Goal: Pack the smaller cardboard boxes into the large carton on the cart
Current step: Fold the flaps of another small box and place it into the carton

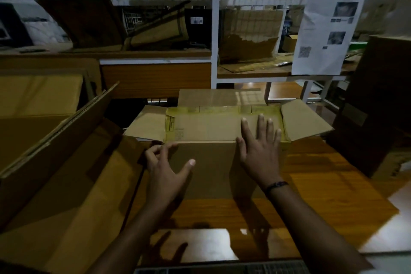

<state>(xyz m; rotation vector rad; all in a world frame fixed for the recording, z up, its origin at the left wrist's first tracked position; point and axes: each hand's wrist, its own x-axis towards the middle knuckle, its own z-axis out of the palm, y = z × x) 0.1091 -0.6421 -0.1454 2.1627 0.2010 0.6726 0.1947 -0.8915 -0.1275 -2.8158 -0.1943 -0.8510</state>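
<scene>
A smaller cardboard box [206,131] stands on the wooden table [329,176] in front of me, its side and far flaps spread out and one long flap folded down over the top. My right hand [260,147] lies flat with straight fingers on that flap near the box's right end. My left hand [164,162] hovers at the box's near left corner, fingers loosely bent, thumb out, holding nothing. To the left the large open carton [66,162] has its tall flap raised.
White metal shelving [214,51] behind the table holds flattened cardboard and a dark box. A printed sheet [322,38] hangs on the right of the shelf. A dark cardboard stack [378,100] stands at the table's right edge. More cartons [40,93] sit far left.
</scene>
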